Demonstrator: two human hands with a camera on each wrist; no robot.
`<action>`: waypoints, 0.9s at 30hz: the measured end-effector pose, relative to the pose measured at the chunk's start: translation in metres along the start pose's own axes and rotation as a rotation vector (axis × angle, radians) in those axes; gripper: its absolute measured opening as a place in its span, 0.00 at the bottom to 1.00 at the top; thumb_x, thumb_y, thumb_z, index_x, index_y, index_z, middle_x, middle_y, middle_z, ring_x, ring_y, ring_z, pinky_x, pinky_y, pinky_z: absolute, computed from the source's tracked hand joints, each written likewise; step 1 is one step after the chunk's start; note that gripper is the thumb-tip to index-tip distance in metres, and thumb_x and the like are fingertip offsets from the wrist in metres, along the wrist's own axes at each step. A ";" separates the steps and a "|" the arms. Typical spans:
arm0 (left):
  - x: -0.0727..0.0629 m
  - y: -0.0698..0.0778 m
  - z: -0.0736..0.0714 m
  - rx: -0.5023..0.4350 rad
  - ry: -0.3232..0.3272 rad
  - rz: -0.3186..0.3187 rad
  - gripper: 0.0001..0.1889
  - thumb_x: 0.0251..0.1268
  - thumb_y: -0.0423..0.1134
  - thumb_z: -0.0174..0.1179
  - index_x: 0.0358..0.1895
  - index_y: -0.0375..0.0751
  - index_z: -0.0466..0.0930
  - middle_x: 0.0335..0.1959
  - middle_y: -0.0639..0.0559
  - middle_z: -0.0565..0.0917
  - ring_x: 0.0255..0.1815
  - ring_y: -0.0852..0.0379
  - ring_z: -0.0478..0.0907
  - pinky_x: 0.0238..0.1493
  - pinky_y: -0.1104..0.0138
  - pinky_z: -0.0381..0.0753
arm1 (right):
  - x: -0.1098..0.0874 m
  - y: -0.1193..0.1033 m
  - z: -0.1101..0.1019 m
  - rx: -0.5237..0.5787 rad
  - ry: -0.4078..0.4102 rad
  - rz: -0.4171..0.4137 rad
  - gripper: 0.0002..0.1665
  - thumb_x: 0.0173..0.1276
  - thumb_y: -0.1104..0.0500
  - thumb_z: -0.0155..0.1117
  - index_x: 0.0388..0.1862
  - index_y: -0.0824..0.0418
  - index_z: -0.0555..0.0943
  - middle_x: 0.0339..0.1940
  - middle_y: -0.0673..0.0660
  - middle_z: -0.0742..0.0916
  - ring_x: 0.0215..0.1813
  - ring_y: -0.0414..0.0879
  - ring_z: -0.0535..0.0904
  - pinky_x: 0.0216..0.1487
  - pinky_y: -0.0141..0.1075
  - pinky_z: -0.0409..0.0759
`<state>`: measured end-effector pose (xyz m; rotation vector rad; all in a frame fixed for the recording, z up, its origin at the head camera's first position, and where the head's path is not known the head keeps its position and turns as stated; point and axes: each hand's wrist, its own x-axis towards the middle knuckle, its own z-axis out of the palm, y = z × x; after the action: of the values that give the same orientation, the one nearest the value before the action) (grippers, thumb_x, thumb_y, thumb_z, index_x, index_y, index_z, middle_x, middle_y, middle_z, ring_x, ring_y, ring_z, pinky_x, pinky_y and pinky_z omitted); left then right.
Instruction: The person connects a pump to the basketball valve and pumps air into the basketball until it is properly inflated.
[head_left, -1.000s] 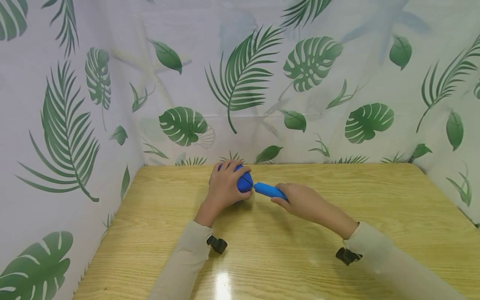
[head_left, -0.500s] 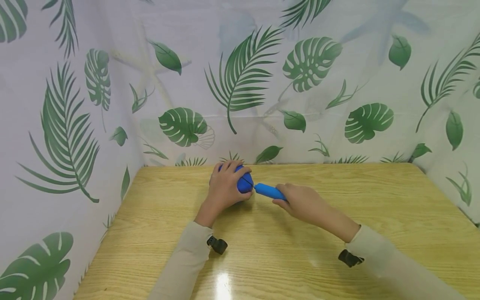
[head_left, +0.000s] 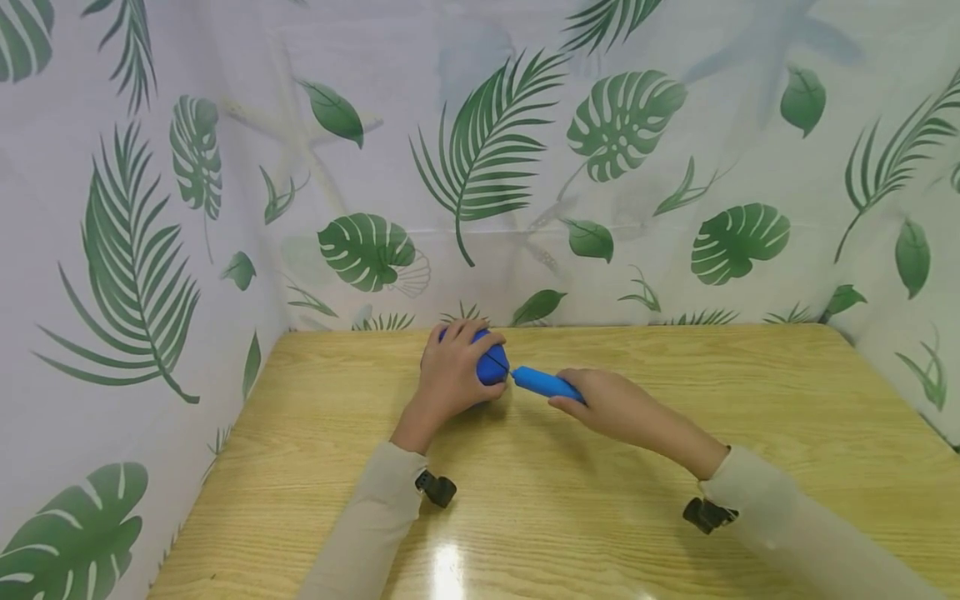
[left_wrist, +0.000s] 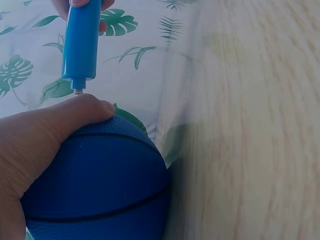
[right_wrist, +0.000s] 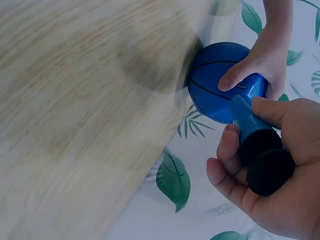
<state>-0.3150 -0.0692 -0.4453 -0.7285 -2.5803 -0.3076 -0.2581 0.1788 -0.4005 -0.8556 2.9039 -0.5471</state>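
A small blue basketball [head_left: 492, 367] with black seams sits on the table toward its back edge. My left hand [head_left: 454, 368] grips it from above, fingers spread over the top and thumb along the near side. To the right, my right hand [head_left: 618, 406] holds a blue hand pump [head_left: 546, 384], its nozzle pointing at the ball. In the left wrist view a short metal piece [left_wrist: 78, 91] shows at the nozzle, just behind my thumb; whether it enters the ball is hidden. The pump's black handle [right_wrist: 271, 172] lies against my right palm in the right wrist view.
The wooden table [head_left: 570, 517] carries a bright light reflection near its front. A white cloth with green leaf prints [head_left: 517, 167] hangs behind the table and along both sides. Each wrist wears a small black camera, such as the left camera [head_left: 437, 489].
My right hand and the pump have shifted slightly to the right. My left hand keeps its grip on the ball, which has barely moved.
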 end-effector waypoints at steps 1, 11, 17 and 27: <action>0.000 0.000 0.000 -0.003 0.004 0.002 0.34 0.50 0.59 0.77 0.63 0.56 0.80 0.68 0.48 0.77 0.70 0.46 0.71 0.71 0.45 0.67 | -0.001 -0.001 0.001 -0.038 0.016 -0.014 0.12 0.78 0.53 0.61 0.37 0.60 0.78 0.24 0.48 0.76 0.26 0.40 0.69 0.30 0.34 0.69; 0.001 0.001 0.001 -0.014 -0.011 -0.016 0.34 0.50 0.58 0.77 0.63 0.56 0.80 0.68 0.47 0.77 0.70 0.45 0.71 0.72 0.45 0.65 | -0.010 -0.005 0.007 -0.342 0.205 -0.155 0.18 0.72 0.53 0.68 0.47 0.68 0.79 0.27 0.55 0.82 0.23 0.41 0.74 0.26 0.36 0.77; 0.001 0.001 0.000 -0.019 -0.010 -0.014 0.34 0.51 0.58 0.77 0.63 0.56 0.80 0.68 0.47 0.77 0.70 0.45 0.71 0.72 0.45 0.66 | -0.012 -0.007 0.006 -0.387 0.234 -0.174 0.18 0.71 0.54 0.69 0.47 0.68 0.79 0.27 0.56 0.82 0.22 0.42 0.75 0.25 0.37 0.77; 0.000 0.001 -0.001 -0.013 -0.017 -0.015 0.34 0.51 0.59 0.76 0.63 0.57 0.80 0.69 0.48 0.76 0.70 0.46 0.71 0.71 0.45 0.67 | -0.016 -0.009 0.004 -0.417 0.246 -0.192 0.18 0.70 0.54 0.70 0.46 0.68 0.79 0.26 0.55 0.81 0.22 0.42 0.74 0.24 0.36 0.76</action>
<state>-0.3142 -0.0681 -0.4440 -0.7200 -2.6034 -0.3242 -0.2388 0.1790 -0.4017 -1.2016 3.2421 -0.0497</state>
